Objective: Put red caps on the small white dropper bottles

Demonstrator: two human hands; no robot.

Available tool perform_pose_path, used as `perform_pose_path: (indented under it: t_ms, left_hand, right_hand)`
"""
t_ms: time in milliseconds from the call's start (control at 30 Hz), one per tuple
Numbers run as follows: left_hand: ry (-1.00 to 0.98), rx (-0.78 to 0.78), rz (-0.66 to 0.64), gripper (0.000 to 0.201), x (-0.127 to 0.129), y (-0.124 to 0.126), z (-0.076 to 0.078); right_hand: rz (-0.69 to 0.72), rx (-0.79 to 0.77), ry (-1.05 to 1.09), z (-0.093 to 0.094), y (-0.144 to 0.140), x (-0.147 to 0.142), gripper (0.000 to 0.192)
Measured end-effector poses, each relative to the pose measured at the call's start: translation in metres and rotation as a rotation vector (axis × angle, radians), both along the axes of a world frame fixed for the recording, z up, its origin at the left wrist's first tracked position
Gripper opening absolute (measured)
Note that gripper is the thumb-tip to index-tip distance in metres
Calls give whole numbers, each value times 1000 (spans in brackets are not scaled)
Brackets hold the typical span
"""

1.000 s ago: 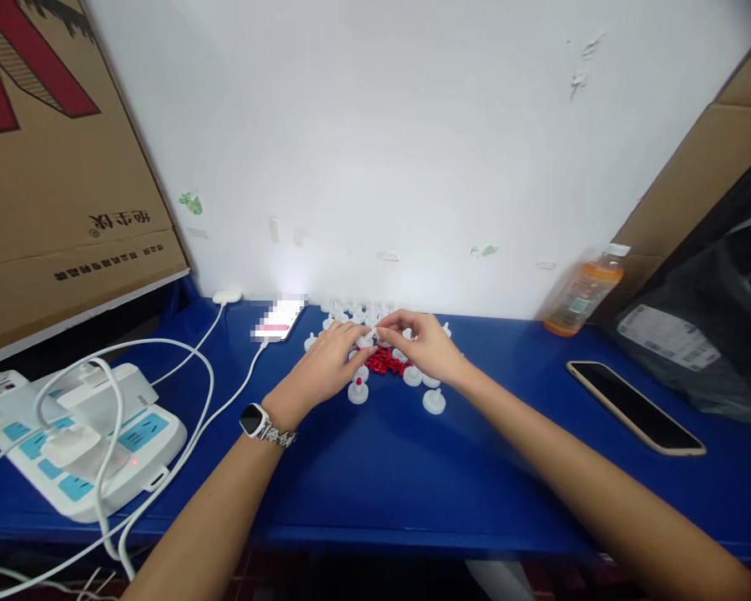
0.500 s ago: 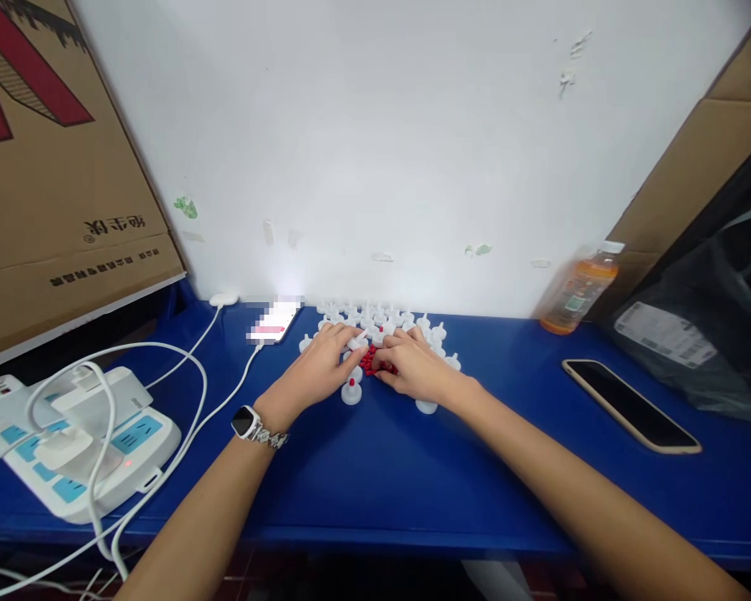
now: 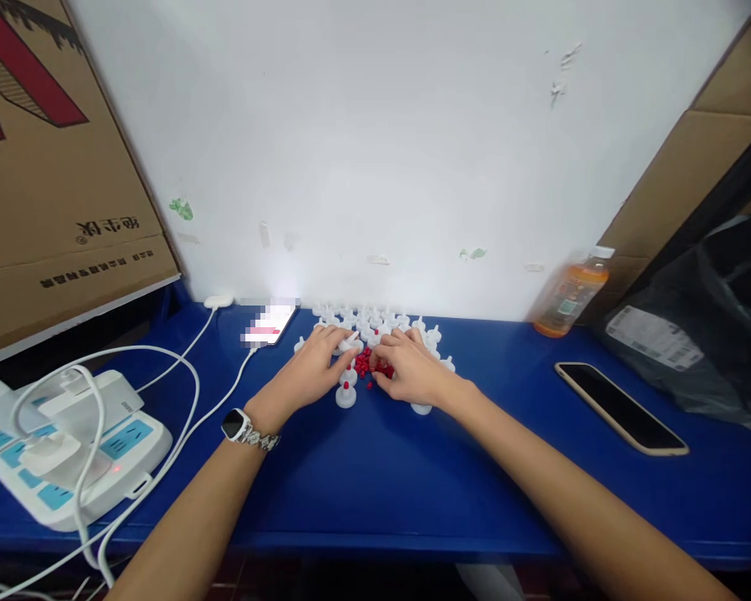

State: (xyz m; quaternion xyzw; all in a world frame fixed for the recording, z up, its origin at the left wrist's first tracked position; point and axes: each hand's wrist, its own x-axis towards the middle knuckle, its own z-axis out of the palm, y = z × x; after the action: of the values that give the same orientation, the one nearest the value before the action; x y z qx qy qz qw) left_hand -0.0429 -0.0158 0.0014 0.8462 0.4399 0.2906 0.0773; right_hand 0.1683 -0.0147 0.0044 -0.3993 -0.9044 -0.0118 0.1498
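Caps [image 3: 345, 399]: too crowded to count, on one counter [image 3: 363, 484], at least three red-topped | red tips [image 3: 363, 361]: one heap, uncountable | left hand [image 3: 313, 367]: fingers pinch one cap [image 3: 349, 344] | right hand [image 3: 413, 369]: fingers curled at heap, cannot tell if grasping

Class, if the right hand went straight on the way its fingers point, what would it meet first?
The right hand would probably meet the small red pieces first, heaped right before it; it may already touch them, as depth is unclear.
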Motion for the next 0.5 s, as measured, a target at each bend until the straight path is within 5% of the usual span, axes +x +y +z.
perform_pose_path:
  t_ms: [500]
  left_hand:
    - [20, -6, -9, 38, 2, -2, 1]
  right_hand:
    - [105, -161, 27, 0, -2, 7, 9]
